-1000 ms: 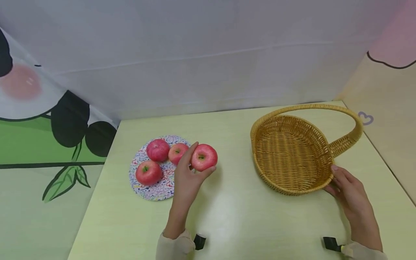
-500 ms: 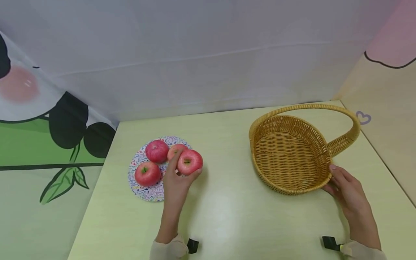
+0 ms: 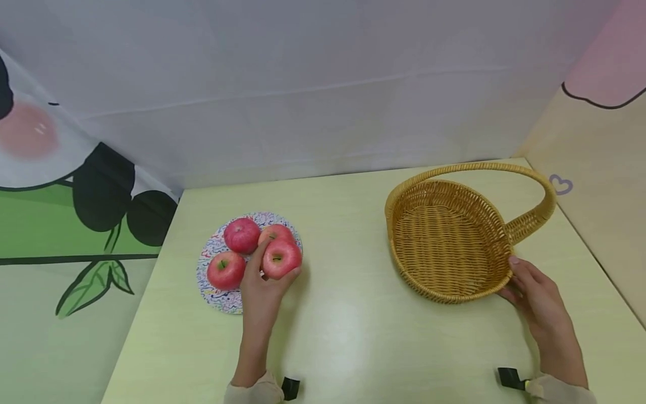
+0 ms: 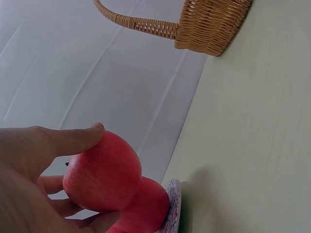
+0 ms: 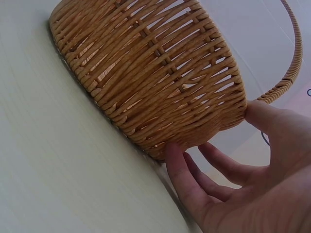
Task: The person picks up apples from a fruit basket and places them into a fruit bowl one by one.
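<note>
My left hand [image 3: 262, 297] grips a red apple [image 3: 282, 260] between thumb and fingers, over the right edge of a round patterned plate [image 3: 222, 303]. On the plate lie a deep red apple [image 3: 243, 235], a second apple [image 3: 226, 270] with its stem up, and a paler apple [image 3: 276, 232] partly covered by the held one. In the left wrist view the held apple [image 4: 104, 170] overlaps an apple behind it. My right hand [image 3: 542, 303] holds the wicker basket [image 3: 439, 252] at its near right side, thumb at the rim and fingers against the lower wall [image 5: 146, 82].
The basket's tall arched handle [image 3: 484, 166] rises along its far side. A pale wooden table [image 3: 343, 336] carries everything, with a grey cloth backdrop [image 3: 323, 129] along its back edge. Black camera mounts [image 3: 511, 378] sit at both wrists.
The left hand has moved left with the apple, from beside the plate to over its right part. The right hand keeps its hold on the basket, which stays in place.
</note>
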The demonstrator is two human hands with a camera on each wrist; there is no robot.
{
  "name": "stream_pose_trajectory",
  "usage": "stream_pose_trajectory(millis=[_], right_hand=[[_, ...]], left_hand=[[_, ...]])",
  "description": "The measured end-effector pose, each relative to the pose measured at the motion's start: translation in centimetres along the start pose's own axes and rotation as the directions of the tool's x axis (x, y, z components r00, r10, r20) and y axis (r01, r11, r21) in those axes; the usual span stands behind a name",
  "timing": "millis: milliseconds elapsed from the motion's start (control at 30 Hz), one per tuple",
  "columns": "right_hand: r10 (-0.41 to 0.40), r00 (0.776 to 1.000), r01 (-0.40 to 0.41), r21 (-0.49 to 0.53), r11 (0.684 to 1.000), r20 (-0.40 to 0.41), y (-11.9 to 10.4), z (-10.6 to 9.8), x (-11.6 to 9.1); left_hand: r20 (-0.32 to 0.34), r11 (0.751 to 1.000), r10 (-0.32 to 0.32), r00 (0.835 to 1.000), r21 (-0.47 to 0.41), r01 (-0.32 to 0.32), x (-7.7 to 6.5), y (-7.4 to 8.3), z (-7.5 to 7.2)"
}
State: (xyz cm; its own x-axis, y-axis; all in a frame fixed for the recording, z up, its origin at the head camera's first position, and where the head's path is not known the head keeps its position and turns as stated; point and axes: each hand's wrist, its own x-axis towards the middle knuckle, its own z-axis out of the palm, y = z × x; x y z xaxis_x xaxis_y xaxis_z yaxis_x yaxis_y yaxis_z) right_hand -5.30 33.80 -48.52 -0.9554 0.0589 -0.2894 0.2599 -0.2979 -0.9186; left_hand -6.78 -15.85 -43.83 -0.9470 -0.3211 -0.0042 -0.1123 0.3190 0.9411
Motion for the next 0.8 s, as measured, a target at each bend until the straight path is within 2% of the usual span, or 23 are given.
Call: stream_pose_trajectory(millis=[333,800], right_hand=[[0.003,1.000,-0.003,-0.016,1.000,-0.007,0.1,-0.1,0.0],[-0.017,1.000,0.017,-0.006,1.000,0.003,0.3,-0.2,0.2]], left_hand=[[0.005,1.000,-0.022,1.000,0.011,0.022,-0.5,-0.9,-0.6],[0.018,0.995,-0.021,1.000,0.102,0.019,-0.6,-2.1,-1.6]])
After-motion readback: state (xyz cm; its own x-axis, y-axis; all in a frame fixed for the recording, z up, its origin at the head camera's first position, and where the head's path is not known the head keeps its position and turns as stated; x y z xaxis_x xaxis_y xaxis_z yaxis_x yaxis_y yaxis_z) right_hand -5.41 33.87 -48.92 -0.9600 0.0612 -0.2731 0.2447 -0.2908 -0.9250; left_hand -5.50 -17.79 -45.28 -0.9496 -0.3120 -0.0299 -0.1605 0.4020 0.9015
